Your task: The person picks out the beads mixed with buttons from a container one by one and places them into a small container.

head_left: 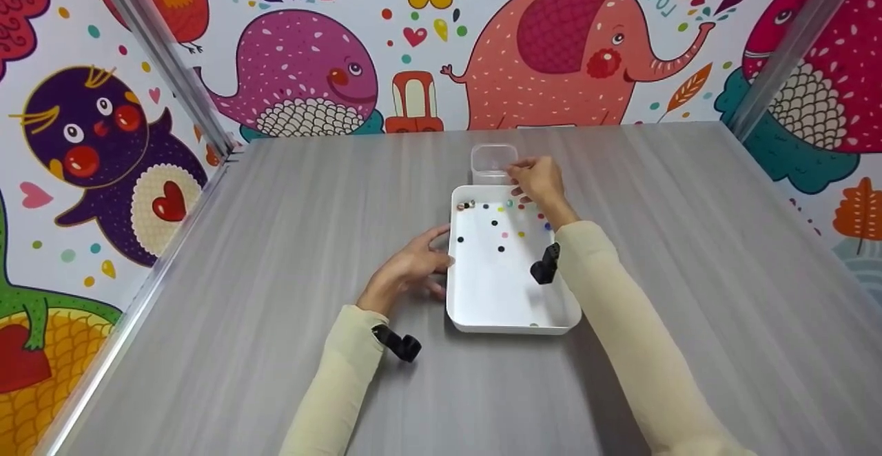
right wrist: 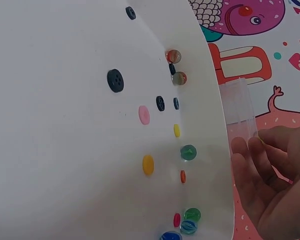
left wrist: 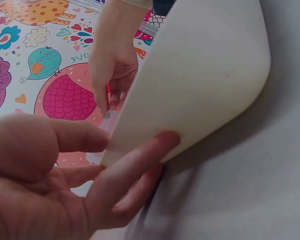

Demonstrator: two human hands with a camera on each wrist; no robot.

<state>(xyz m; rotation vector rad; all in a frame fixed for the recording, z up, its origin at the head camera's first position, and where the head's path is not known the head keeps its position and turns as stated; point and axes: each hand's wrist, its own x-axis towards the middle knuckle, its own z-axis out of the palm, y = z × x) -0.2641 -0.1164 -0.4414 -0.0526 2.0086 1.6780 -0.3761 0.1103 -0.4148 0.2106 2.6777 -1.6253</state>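
The white tray [head_left: 511, 318] lay near the middle of the table [head_left: 275, 235], its long axis running from the near edge toward the far edge, and the clear cup [head_left: 493, 161] stood just beyond the tray's far end, touching or all but touching it. The right hand [head_left: 539, 179] was the nearer of the two to that cup: it hovered at the tray's far right corner with fingertips drawn together beside the cup's rim, though whether they pinched anything could not be told. Buttons [right wrist: 115, 80] and marbles [right wrist: 188, 152] were scattered over the far half of the tray, directly under and behind that hand. The left hand [head_left: 411, 266] rested with relaxed, straight fingers against the tray's left wall, bracing it from the side, well apart from the cup.
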